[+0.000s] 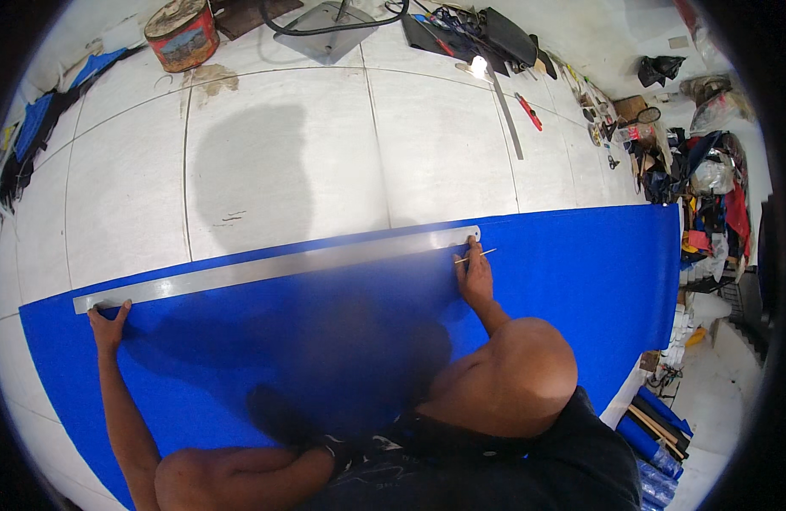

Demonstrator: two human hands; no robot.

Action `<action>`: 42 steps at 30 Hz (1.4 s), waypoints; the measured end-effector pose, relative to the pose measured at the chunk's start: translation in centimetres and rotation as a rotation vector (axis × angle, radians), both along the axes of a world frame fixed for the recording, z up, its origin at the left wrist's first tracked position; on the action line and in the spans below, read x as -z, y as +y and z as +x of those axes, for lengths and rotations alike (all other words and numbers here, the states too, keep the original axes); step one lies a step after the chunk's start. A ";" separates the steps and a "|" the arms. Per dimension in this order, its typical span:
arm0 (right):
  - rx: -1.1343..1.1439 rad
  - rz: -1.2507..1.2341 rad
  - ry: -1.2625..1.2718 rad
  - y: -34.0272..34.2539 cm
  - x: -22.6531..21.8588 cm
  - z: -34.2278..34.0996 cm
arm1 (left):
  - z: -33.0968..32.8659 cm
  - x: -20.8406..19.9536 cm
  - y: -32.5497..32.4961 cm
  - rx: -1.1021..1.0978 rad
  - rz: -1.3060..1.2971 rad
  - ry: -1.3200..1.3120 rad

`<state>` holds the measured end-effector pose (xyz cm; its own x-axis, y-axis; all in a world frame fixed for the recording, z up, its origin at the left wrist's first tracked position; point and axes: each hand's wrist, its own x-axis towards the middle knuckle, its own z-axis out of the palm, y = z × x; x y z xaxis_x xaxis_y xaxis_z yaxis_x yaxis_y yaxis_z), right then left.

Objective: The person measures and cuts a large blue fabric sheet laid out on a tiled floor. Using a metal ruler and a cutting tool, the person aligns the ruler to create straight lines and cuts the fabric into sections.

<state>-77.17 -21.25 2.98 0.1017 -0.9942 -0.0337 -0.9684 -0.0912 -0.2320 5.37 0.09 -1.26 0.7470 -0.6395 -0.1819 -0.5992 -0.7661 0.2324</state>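
Observation:
A long metal ruler (274, 269) lies on a wide sheet of blue fabric (614, 281), close along its far edge and slightly tilted. At the ruler's left end, my left hand (109, 327) rests with thumb and finger spread, their tips touching the ruler's near edge. My right hand (476, 279) presses a fingertip by the hole at the ruler's right end. Between the fingers of that hand sits a thin pale stick (488, 252), perhaps a pen; its kind is too small to tell. A blurred patch covers the fabric's middle.
On the white tiled floor (444, 145) ahead lie a red cutter knife (527, 111) and a narrow metal strip (505, 115). A round tin (182, 36) stands at the far left. Piled materials (708, 196) line the right side, with fabric rolls (657, 434) below.

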 end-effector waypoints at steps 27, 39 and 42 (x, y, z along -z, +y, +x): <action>-0.083 0.030 0.031 -2.4 2.1 -5.6 | -5.2 -4.6 -2.5 -0.177 0.160 0.109; -0.263 0.199 0.113 -11.7 -3.7 0.6 | -3.3 -5.6 -3.1 -0.177 0.317 0.208; -0.444 0.450 0.130 -14.8 -8.3 15.7 | -3.7 -8.0 -4.3 -0.135 0.369 0.267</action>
<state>-61.43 -36.07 11.26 0.4670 -0.7442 -0.4775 -0.8838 -0.4104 -0.2247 1.62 -4.18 6.77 0.7151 -0.3966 -0.5756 -0.4452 -0.8933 0.0624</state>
